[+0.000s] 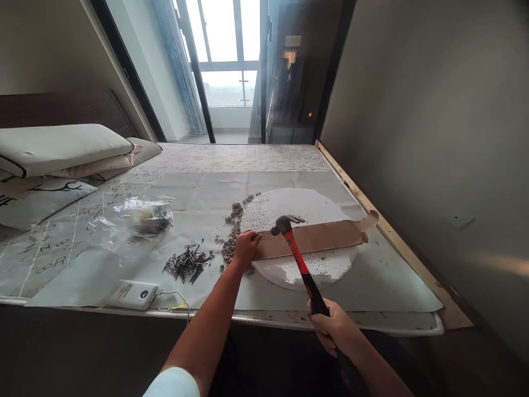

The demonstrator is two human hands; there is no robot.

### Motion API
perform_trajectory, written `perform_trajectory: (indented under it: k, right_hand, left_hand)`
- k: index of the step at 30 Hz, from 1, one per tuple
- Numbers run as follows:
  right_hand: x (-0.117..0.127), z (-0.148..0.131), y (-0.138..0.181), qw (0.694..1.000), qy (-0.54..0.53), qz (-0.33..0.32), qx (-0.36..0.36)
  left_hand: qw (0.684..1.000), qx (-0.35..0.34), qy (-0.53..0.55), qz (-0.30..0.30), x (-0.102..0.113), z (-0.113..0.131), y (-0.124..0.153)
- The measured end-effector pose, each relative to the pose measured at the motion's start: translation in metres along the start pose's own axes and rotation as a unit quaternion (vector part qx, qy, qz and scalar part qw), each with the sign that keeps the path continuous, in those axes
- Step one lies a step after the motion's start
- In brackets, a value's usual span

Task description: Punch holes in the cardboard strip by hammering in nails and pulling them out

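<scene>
- Currently the right hand is gripping the hammer, head hovering above the wooden strip.
- Left hand is clamping the strip's left end on the foam disc.
- Nails are lying loose nearby; none is showing driven.

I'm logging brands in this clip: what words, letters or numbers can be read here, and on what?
Sheet: scattered printed capital letters, skewed and blurred; none can be read with certainty.
Power bank: a small round mark, too small to read.
Pillow: black print, cut off, not legible.
Hammer and board: no lettering visible.
</scene>
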State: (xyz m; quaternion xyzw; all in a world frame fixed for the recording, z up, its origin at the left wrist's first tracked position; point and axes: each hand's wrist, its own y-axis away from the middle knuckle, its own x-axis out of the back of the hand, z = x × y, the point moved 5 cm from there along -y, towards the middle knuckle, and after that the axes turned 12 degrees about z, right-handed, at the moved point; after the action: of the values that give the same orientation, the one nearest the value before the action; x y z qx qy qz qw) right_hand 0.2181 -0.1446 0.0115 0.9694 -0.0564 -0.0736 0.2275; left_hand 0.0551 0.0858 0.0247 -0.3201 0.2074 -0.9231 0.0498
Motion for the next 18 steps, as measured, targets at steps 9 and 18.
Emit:
perform_trajectory:
  k: [9,18]
  right_hand:
    - [0.0026,0.0002,0.0010,1.000,0.011,-0.017,-0.012]
    - [0.0005,0.0001,0.0029,0.999,0.027,-0.017,-0.013]
  left_hand:
    - [1.000,-0.026,-0.007,-0.009,-0.0022,-0.0022,-0.0009]
    - [1.000,-0.020,-0.013,-0.009,-0.0003,0.0036,-0.0001]
